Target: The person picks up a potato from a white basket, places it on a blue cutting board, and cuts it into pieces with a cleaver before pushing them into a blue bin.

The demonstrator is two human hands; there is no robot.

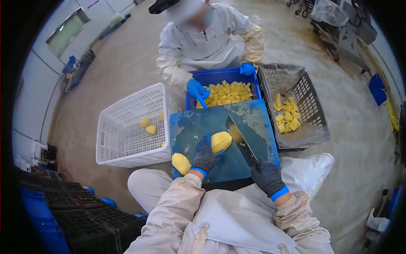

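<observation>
A peeled potato point(220, 142) with a cut line across it lies on the blue-green cutting board point(198, 122). My left hand point(204, 156), in a dark grey glove with blue fingertips, grips its near left side. My right hand point(267, 175), gloved the same way, is closed around the handle of a large knife point(241, 140). The blade points away and slightly left over the board, to the right of the potato and apart from it. A second peeled potato point(181, 163) rests at the board's left edge, beside my left wrist.
Beyond the board, a blue bin point(208, 75) holds potato chunks; a co-worker in blue gloves point(197, 91) sits behind it. A white basket point(131, 122) with several potatoes stands left. On the right, a lined dark crate point(315, 114) holds cut pieces. Black crates point(84, 211) stand lower left.
</observation>
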